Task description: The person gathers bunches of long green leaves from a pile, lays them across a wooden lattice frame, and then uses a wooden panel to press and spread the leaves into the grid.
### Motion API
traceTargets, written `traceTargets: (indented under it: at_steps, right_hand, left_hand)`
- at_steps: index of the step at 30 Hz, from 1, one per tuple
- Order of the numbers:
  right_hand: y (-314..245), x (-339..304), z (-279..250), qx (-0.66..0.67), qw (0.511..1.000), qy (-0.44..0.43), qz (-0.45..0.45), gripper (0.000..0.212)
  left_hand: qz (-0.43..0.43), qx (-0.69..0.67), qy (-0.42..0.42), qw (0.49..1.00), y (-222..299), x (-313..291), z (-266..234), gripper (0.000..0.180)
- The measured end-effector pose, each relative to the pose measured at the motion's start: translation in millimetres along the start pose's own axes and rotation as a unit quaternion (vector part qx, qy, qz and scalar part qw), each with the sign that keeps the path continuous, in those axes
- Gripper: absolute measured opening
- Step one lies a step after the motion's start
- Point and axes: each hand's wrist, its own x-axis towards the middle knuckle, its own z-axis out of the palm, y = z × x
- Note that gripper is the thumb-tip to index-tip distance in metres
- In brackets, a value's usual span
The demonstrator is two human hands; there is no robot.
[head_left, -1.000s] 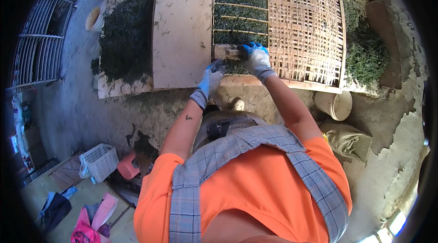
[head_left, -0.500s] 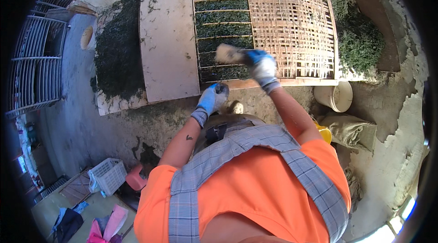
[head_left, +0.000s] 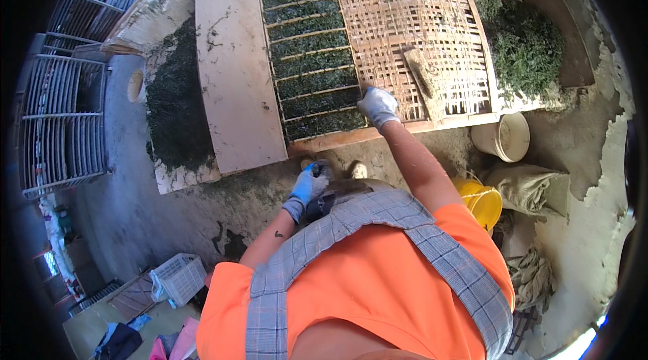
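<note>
My right hand, in a white and blue glove, rests at the near end of a wooden frame, where a slatted strip meets a woven bamboo lattice. Its fingers are curled down; what they grip is hidden. A flat, worn wooden piece lies on the lattice just to the right. Chopped dark green plant matter shows between the slats. My left hand, in a blue and grey glove, hangs closed before my waist, apart from the frame. Its fingertips look dark, and I cannot make out anything inside.
A pale board covers the frame's left part, with green heaps beyond it and at right. A white bucket, yellow bucket and sack stand at right. Metal racks and a crate are left.
The wooden piece, blurred in my right hand before, now lies on the lattice. That hand has come to the slats' near right corner. My left hand stays closed; the whole view has shifted.
</note>
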Motion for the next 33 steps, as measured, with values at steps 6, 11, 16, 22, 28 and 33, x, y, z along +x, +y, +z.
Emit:
traceTargets:
  at_steps: [6,11,16,22,28,33]
  right_hand:
    - [-13.2,16.8,-22.1,-0.015,0.998,-0.061,0.01,0.034]
    - [-42.7,-13.8,-90.6,-0.07,0.996,-0.047,-0.023,0.031]
    - [-51.5,-26.5,-125.6,-0.058,0.996,-0.057,-0.028,0.031]
    - [11.5,-33.8,-94.1,0.574,0.795,-0.196,0.02,0.045]
    - [-34.3,-85.0,-39.3,0.338,0.854,-0.394,-0.037,0.029]
    - [-130.9,-82.8,16.1,0.307,0.892,-0.268,-0.195,0.025]
  left_hand:
    - [0.036,0.062,0.001,0.997,78.1,-21.1,21.8,0.017]
    - [-0.067,-0.197,-0.149,0.967,108.1,-19.6,21.2,0.035]
    - [-0.088,-0.338,-0.241,0.905,133.3,2.1,40.7,0.037]
    - [-0.136,-0.445,-0.264,0.844,180.2,-31.1,-0.3,0.038]
    - [0.198,-0.298,-0.254,0.899,309.1,-68.8,-43.6,0.035]
    - [0.303,-0.368,-0.235,0.847,393.6,-59.1,-34.3,0.036]
